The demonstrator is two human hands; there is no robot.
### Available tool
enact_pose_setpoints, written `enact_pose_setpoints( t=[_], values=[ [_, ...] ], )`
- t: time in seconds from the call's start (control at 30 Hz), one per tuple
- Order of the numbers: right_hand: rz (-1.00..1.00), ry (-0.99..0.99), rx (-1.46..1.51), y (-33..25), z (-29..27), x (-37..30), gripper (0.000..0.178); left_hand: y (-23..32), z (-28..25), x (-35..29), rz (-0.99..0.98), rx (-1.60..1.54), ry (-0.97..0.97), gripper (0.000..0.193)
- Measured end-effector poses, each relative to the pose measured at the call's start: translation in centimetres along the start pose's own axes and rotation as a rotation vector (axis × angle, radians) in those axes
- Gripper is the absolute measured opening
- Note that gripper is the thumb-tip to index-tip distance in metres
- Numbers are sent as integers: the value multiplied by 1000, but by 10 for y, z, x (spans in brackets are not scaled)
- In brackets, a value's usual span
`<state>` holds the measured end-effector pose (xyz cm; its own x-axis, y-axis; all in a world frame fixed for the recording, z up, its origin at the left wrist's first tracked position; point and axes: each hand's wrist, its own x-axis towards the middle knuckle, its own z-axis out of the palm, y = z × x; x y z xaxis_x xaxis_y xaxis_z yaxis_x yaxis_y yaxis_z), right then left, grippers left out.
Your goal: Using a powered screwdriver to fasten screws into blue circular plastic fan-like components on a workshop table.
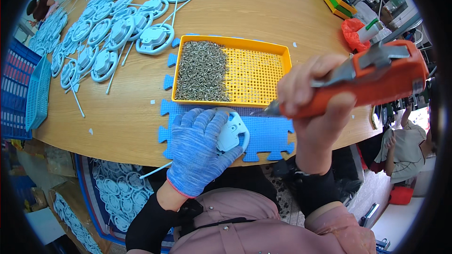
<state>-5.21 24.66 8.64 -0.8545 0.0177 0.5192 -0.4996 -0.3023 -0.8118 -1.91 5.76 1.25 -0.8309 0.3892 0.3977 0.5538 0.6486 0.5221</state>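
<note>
My left hand (195,146), in a blue knitted glove, presses down on a light-blue plastic ring-shaped part (230,132) with a thin stem. That part lies on a blue foam mat (268,134), partly covered by the glove. My bare right hand (310,89) is wrapped round an orange and grey power screwdriver (367,80), slightly blurred. Its tip points left, above the mat and near the part. Just beyond both hands stands a yellow tray (256,42); small metal screws (200,73) fill its left side, and a perforated grid shows on the right.
Many similar light-blue parts (117,30) lie piled at the far left of the wooden table (235,7). Blue baskets (37,94) stand at its left edge. Below is a bin of more parts (117,193). An orange bag (353,33) sits far right. Other people work around the table.
</note>
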Motion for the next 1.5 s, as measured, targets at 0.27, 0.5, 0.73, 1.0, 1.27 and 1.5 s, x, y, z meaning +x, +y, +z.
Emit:
enact_pose_setpoints(
  t=[0.27,0.5,0.73,1.0,1.27,1.5],
  values=[
    [138,-71,29,15,34,-18,50,0,2,-1,-51,16,-49,56],
    [153,-177,-60,24,33,-21,47,-5,5,3,-49,-1,-83,54],
    [266,-215,140,27,41,-7,41,7,-7,9,-73,-48,-63,53],
    [-34,-137,168,-1,-4,5,45,-36,-152,-101,-383,271,-144,45],
    [58,54,93,20,-49,10,44,-221,-130,82,-105,516,15,79],
    [51,53,-13,29,-55,17,49,-263,-93,142,-270,234,71,67]
  ],
)
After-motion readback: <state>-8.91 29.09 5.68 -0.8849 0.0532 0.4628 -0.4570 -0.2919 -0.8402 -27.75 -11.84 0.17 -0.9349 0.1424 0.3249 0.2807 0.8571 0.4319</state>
